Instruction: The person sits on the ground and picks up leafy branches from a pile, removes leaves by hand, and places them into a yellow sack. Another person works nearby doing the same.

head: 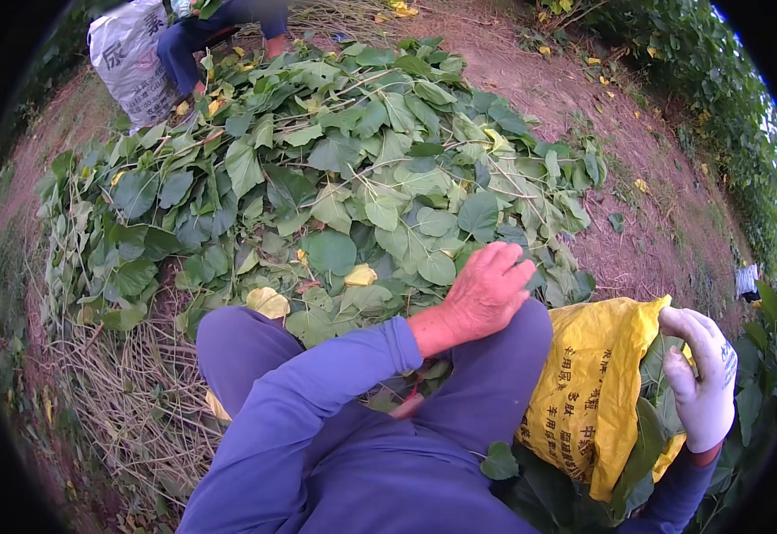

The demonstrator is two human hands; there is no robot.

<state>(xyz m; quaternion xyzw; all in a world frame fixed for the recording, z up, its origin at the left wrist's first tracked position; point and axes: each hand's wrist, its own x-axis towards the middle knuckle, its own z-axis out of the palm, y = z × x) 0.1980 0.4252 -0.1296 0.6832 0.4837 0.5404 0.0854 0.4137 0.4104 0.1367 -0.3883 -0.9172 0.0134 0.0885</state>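
Observation:
My bare left hand (485, 294) reaches across my body to just above my right knee, its fingers curled. Its underside is hidden, so I cannot tell if it holds anything. Just beyond it lies a broad pile of leafy cut branches (388, 200) with large green leaves. My right hand (702, 380), in a white glove, is at the mouth of a yellow woven sack (582, 387) beside my right thigh. Its thumb and fingers are apart, with the fingertips by the sack's upper corner. Green leaves (658, 380) show inside the sack's opening.
Stripped thin stems (141, 394) lie heaped at my left. Across the pile, another person (195, 43) sits beside a white woven sack (131, 63) bearing writing. Dense leafy plants (708, 87) border the bare soil (655, 213) on the right.

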